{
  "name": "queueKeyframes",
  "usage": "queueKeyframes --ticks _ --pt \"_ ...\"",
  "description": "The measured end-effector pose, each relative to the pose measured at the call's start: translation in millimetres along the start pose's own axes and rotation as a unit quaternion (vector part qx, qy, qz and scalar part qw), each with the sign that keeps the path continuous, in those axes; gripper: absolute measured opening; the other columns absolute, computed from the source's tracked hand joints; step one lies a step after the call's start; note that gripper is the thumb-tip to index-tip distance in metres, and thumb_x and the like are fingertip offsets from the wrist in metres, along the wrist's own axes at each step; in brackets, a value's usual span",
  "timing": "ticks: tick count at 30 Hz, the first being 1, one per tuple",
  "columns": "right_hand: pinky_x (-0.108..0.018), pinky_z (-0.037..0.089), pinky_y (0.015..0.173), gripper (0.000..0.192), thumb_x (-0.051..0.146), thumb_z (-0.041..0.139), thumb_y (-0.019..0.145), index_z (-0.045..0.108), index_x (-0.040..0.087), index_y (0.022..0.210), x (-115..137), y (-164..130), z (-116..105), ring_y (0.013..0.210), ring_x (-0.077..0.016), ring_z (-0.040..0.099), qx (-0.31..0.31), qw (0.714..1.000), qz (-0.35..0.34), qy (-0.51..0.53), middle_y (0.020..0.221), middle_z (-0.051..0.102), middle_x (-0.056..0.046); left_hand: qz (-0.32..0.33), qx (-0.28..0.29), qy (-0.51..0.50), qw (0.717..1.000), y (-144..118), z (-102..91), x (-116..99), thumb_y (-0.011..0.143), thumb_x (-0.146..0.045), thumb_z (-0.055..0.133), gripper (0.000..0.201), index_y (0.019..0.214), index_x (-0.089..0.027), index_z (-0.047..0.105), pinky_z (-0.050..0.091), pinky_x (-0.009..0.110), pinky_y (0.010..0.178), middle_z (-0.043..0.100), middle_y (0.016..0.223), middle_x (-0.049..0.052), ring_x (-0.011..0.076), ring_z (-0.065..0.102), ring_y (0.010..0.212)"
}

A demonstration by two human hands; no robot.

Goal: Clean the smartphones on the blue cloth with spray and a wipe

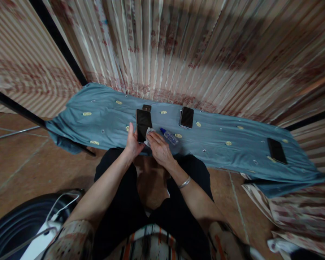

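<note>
My left hand (pixel 133 141) is closed around the lower left part of a dark smartphone (pixel 144 122), its thumb along the left edge. The phone is tilted up with its black screen toward me. Pinched under the fingers of my right hand (pixel 159 146) is a crumpled white cloth (pixel 148 135), which touches the phone's lower right edge. Just right of that hand lies a clear spray bottle (pixel 170 137) with a blue cap. Behind the phone sits a small dark box-like item (pixel 146 107), partly hidden.
A blue-green patterned sheet (pixel 111 119) covers the long narrow surface. On it lie a small stack of phones (pixel 186 117) and another phone (pixel 277 151) far right. Black poles (pixel 61 43) and striped curtains (pixel 173 54) stand around. A black coiled hose (pixel 13 216) and white power strip (pixel 40 240) are lower left.
</note>
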State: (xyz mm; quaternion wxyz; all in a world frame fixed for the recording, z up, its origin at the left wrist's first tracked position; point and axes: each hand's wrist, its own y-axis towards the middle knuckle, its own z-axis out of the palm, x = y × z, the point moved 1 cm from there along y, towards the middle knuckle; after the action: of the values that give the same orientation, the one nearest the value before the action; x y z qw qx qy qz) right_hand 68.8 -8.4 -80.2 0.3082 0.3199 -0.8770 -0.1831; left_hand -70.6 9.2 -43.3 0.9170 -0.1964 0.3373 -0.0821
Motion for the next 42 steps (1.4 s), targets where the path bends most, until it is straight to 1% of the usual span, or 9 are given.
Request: queueKeyframes --ticks 2,10,15,20,27,31,35,38,42 --pt "-0.046 0.045 0.125 0.047 0.018 0.038 0.104 0.064 0.016 0.143 -1.7 1.6 0.2 0.144 -0.025 0.054 0.001 1.0 0.009 0.002 0.146 0.066 -0.012 -0.008 -0.006 0.012 1.0 -2.6 2.1 0.8 0.101 -0.068 0.032 0.07 0.112 -0.015 0.077 0.063 0.038 0.085 0.082 0.092 0.012 0.0282 0.079 0.095" --pt "-0.047 0.039 0.129 0.05 0.015 0.035 0.103 0.061 0.012 0.146 -6.8 8.7 -4.3 0.149 -0.0255 0.05 0.011 0.999 0.037 -0.016 0.153 0.06 -0.015 -0.025 0.018 0.053 0.998 -8.0 7.4 5.3 0.103 -0.065 0.029 0.069 0.123 -0.017 0.075 0.064 0.04 0.084 0.082 0.099 0.012 0.0309 0.078 0.101" --pt "-0.045 0.04 0.128 0.048 0.015 0.038 0.103 0.062 0.008 0.144 -1.8 5.9 -1.9 0.148 -0.0264 0.05 0.018 0.999 0.022 -0.019 0.151 0.062 -0.017 -0.015 0.012 0.056 0.998 -10.5 11.1 1.3 0.104 -0.063 0.023 0.072 0.125 -0.018 0.075 0.064 0.041 0.084 0.082 0.103 0.012 0.0322 0.078 0.103" --pt "-0.045 0.043 0.126 0.048 0.014 0.038 0.102 0.063 0.009 0.142 2.0 4.8 -2.3 0.146 -0.027 0.053 0.027 0.999 0.017 -0.02 0.148 0.064 -0.017 -0.015 -0.006 0.068 0.998 -10.2 11.5 -0.2 0.105 -0.062 0.021 0.071 0.127 -0.019 0.074 0.064 0.039 0.083 0.083 0.099 0.011 0.0309 0.078 0.103" --pt "-0.048 0.04 0.128 0.05 0.013 0.039 0.101 0.061 0.011 0.146 -3.6 8.0 -7.2 0.148 -0.0268 0.05 0.028 0.998 0.054 -0.027 0.153 0.06 -0.016 -0.019 0.036 0.066 0.997 -13.3 15.9 6.3 0.106 -0.058 0.026 0.068 0.134 -0.014 0.07 0.063 0.039 0.089 0.082 0.103 0.012 0.0294 0.078 0.1" --pt "-0.046 0.039 0.128 0.051 0.015 0.038 0.102 0.059 0.013 0.148 -2.5 8.2 -7.4 0.15 -0.0251 0.048 0.039 0.999 0.032 -0.001 0.154 0.059 -0.015 -0.03 0.02 0.044 0.998 -18.5 22.8 8.1 0.109 -0.048 0.021 0.064 0.136 -0.016 0.069 0.061 0.037 0.093 0.082 0.101 0.009 0.0265 0.078 0.103" --pt "-0.045 0.039 0.129 0.052 0.015 0.037 0.102 0.058 0.014 0.149 0.6 9.4 -7.9 0.15 -0.0244 0.047 0.042 0.999 0.012 0.017 0.155 0.058 -0.013 -0.032 0.002 0.053 0.998 -21.4 27.2 8.4 0.11 -0.043 0.022 0.063 0.131 -0.012 0.072 0.06 0.036 0.094 0.083 0.097 0.01 0.0287 0.077 0.103" --pt "-0.047 0.04 0.128 0.053 0.014 0.037 0.101 0.058 0.017 0.15 0.5 10.3 -8.8 0.149 -0.0237 0.048 0.04 0.999 0.018 0.018 0.155 0.059 -0.011 -0.025 0.002 0.05 0.998 -19.3 25.7 8.5 0.11 -0.042 0.022 0.062 0.131 -0.012 0.072 0.059 0.036 0.094 0.083 0.097 0.01 0.0293 0.077 0.103" --pt "-0.048 0.04 0.127 0.053 0.012 0.039 0.099 0.059 0.016 0.148 -4.2 10.4 -10.0 0.147 -0.0252 0.052 0.035 0.998 0.047 0.003 0.153 0.06 -0.013 -0.01 0.022 0.043 0.999 -11.8 17.5 8.7 0.108 -0.05 0.028 0.061 0.135 -0.015 0.07 0.061 0.039 0.094 0.082 0.104 0.012 0.0283 0.079 0.1"
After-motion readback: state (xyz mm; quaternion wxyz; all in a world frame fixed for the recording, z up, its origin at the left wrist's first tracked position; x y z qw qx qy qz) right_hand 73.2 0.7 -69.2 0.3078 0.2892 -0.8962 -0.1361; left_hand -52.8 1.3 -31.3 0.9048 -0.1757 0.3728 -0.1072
